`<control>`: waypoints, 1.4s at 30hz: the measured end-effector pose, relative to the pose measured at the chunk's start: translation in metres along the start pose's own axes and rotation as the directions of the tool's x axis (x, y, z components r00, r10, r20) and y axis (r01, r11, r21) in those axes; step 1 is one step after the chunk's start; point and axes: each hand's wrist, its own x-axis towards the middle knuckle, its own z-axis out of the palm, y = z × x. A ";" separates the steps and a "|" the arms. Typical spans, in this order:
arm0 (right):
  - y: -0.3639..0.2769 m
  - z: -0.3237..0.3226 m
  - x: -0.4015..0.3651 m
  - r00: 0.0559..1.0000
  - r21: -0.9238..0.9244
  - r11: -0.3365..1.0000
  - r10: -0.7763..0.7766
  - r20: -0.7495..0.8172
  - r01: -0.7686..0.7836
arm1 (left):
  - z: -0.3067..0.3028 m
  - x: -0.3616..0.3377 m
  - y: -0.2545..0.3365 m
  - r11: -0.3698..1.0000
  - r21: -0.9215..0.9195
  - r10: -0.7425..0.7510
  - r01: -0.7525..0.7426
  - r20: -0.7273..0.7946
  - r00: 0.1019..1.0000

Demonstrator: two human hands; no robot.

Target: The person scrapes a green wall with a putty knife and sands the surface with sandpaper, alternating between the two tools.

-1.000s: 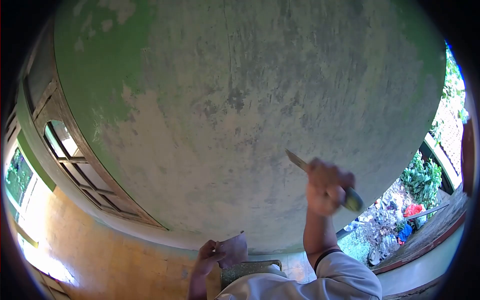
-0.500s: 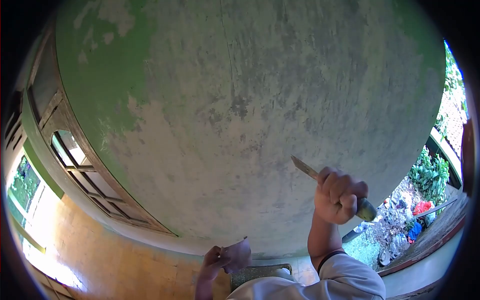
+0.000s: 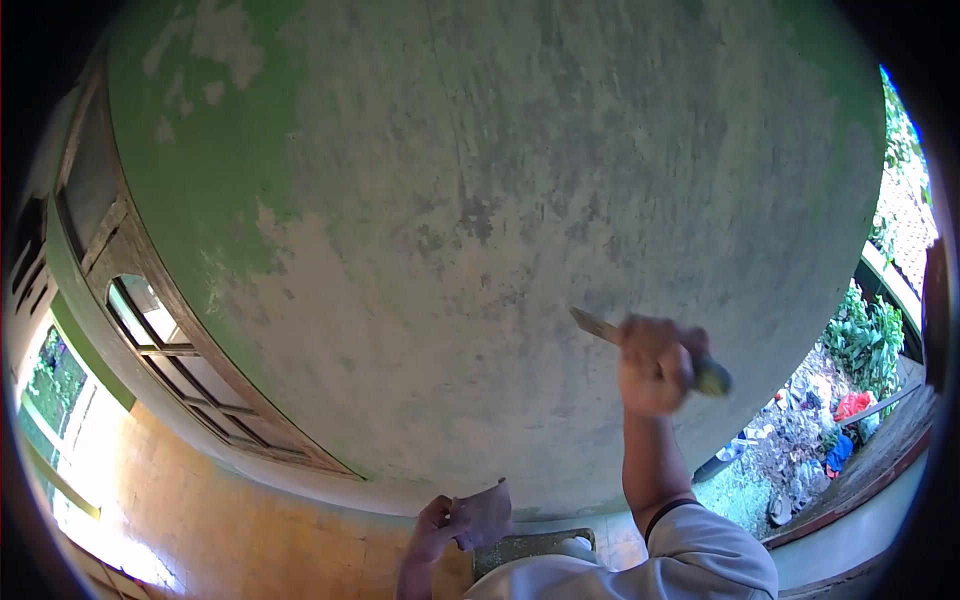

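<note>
Raised at the lower right of the wall, my right hand point(image 3: 655, 367) is closed round the handle of a scraper point(image 3: 593, 324). The narrow metal blade points up and left, close against the worn wall point(image 3: 400, 300), and the thick greenish handle end sticks out right of my fist. Motion blurs the hand and handle. Low in the middle, my left hand point(image 3: 435, 518) pinches a curled, brownish-grey piece of sandpaper point(image 3: 484, 514) by its left side, apart from the scraper.
Green paint point(image 3: 200, 150) remains at the wall's upper left beside bare grey plaster. A wooden-framed window point(image 3: 195, 380) stands to the left above an orange-tan floor point(image 3: 250, 520). Behind my torso is a dark greenish seat-like object point(image 3: 535, 545). Rubbish point(image 3: 810, 440) and plants point(image 3: 865, 335) lie outside at right.
My right hand has moved up and a little left with the scraper, its blade tip shifting left along the wall. The left hand keeps its hold while the view shifts slightly.
</note>
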 end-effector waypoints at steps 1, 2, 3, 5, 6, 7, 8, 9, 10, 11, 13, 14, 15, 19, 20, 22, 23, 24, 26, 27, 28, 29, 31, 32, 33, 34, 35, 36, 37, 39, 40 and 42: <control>-0.010 0.004 0.001 0.993 -0.019 0.995 -0.092 0.068 0.093 | -0.001 -0.001 -0.001 0.999 -0.036 -0.003 0.002 -0.012 1.000; -0.019 0.007 0.000 0.989 -0.021 0.992 -0.122 0.081 0.124 | -0.002 -0.001 -0.002 0.997 -0.072 -0.008 0.007 -0.023 1.000; -0.011 0.007 0.000 0.989 -0.018 0.992 -0.125 0.081 0.127 | -0.003 0.000 -0.004 0.998 -0.070 -0.005 0.003 -0.024 1.000; 0.012 0.002 -0.003 0.999 -0.116 0.993 -0.015 -0.030 0.011 | -0.007 -0.001 -0.008 1.000 -0.025 0.016 -0.016 0.001 1.000; 0.016 -0.001 -0.004 0.991 0.003 0.992 0.125 -0.041 -0.125 | -0.008 -0.004 -0.009 1.000 -0.020 0.009 -0.009 0.005 1.000; 0.012 -0.002 -0.006 0.992 0.002 0.993 0.120 -0.044 -0.120 | -0.008 -0.005 -0.009 1.000 -0.006 -0.012 0.012 -0.012 1.000; 0.005 -0.001 -0.007 1.000 0.004 1.000 0.023 0.000 -0.023 | -0.009 -0.004 -0.007 1.000 0.009 -0.024 0.024 -0.030 0.999; -0.003 0.002 -0.005 0.996 0.010 0.997 -0.074 0.045 0.073 | -0.010 -0.003 -0.005 1.000 0.015 -0.014 0.015 -0.028 0.999; -0.015 0.005 -0.002 0.991 -0.012 0.994 -0.109 0.075 0.110 | -0.009 -0.003 -0.004 1.000 -0.017 0.008 -0.009 -0.042 0.999; -0.009 0.004 -0.002 0.991 -0.014 0.994 -0.111 0.073 0.112 | -0.009 -0.004 -0.004 0.998 -0.049 0.022 -0.025 -0.055 0.998; 0.009 -0.002 -0.007 0.999 -0.142 0.989 -0.049 -0.007 0.048 | -0.011 -0.003 -0.007 0.999 -0.048 0.002 -0.005 -0.058 0.998; 0.011 -0.003 -0.011 0.995 -0.037 0.997 0.069 -0.066 -0.071 | -0.011 -0.004 -0.009 0.999 -0.049 -0.008 0.005 -0.063 0.998; 0.009 -0.003 -0.017 0.995 -0.042 0.997 0.062 -0.072 -0.066 | -0.010 -0.004 -0.008 0.999 -0.042 -0.011 0.009 -0.057 0.998; -0.004 0.005 -0.058 0.995 -0.187 0.978 0.090 -0.050 -0.098 | -0.005 -0.004 -0.001 0.991 -0.078 0.116 -0.112 0.043 0.992; -0.007 0.007 -0.073 0.980 -0.259 0.945 0.196 -0.042 -0.200 | -0.003 -0.004 -0.001 0.982 -0.136 0.138 -0.129 0.053 0.989; -0.014 0.004 -0.098 0.773 -0.641 0.604 0.633 0.027 -0.473 | -0.006 -0.005 -0.003 0.985 -0.152 0.097 -0.087 0.061 0.993; -0.007 -0.001 -0.119 0.660 -0.603 0.555 0.748 0.062 -0.573 | -0.007 -0.005 -0.004 0.985 -0.166 0.049 -0.038 0.064 0.997; -0.001 -0.004 -0.139 0.530 -0.568 0.488 0.841 0.106 -0.662 | -0.007 -0.005 -0.003 0.985 -0.167 0.064 -0.053 0.063 0.996; -0.011 0.003 -0.152 0.042 -0.444 0.071 0.996 0.075 -0.893 | -0.004 -0.004 0.001 0.965 -0.261 0.023 0.031 0.204 0.979; -0.014 0.006 -0.159 -0.048 -0.459 0.024 0.988 0.144 -0.888 | -0.002 -0.004 0.002 0.964 -0.265 0.042 0.013 0.203 0.978; -0.015 0.008 -0.166 -0.140 -0.479 -0.024 0.968 0.208 -0.878 | 0.001 -0.005 0.003 0.949 -0.312 0.019 0.040 0.185 0.983; -0.015 0.010 -0.173 -0.177 -0.454 -0.027 0.940 0.292 -0.891 | 0.005 -0.004 0.004 0.931 -0.359 -0.005 0.067 0.170 0.985; -0.015 0.016 -0.175 -0.293 -0.406 -0.126 0.876 0.382 -0.905 | 0.017 -0.001 0.013 0.934 -0.355 0.010 0.047 0.158 0.987; -0.014 0.014 -0.180 -0.296 -0.414 -0.123 0.875 0.384 -0.902 | 0.019 0.000 0.016 0.937 -0.347 0.007 0.044 0.144 0.990; -0.010 0.011 -0.186 -0.226 -0.398 -0.067 0.902 0.368 -0.915 | 0.016 0.002 0.014 0.936 -0.350 0.013 0.038 0.141 0.990; -0.009 0.010 -0.189 -0.156 -0.381 -0.012 0.924 0.350 -0.925 | 0.011 0.005 0.011 0.937 -0.350 0.038 0.011 0.131 0.991; -0.008 0.010 -0.187 -0.161 -0.385 -0.014 0.922 0.352 -0.923 | 0.008 0.005 0.010 0.936 -0.351 0.062 -0.016 0.121 0.991; -0.008 0.010 -0.182 -0.173 -0.303 -0.070 0.928 0.330 -0.950 | 0.005 0.004 0.010 0.934 -0.356 0.066 -0.020 0.117 0.991; -0.008 0.010 -0.179 -0.189 -0.216 -0.125 0.932 0.309 -0.968 | 0.003 0.004 0.011 0.941 -0.337 0.073 -0.026 0.128 0.989; -0.007 0.005 -0.185 -0.227 -0.219 -0.160 0.917 0.327 -0.963 | 0.006 0.001 0.016 0.945 -0.324 0.082 -0.034 0.135 0.987; -0.005 0.003 -0.188 -0.254 -0.218 -0.186 0.903 0.346 -0.958 | 0.008 -0.002 0.020 0.954 -0.298 0.068 -0.033 0.107 0.992; -0.007 0.008 -0.188 -0.253 -0.159 -0.209 0.903 0.347 -0.965 | 0.005 -0.004 0.022 0.961 -0.272 0.067 -0.044 0.075 0.995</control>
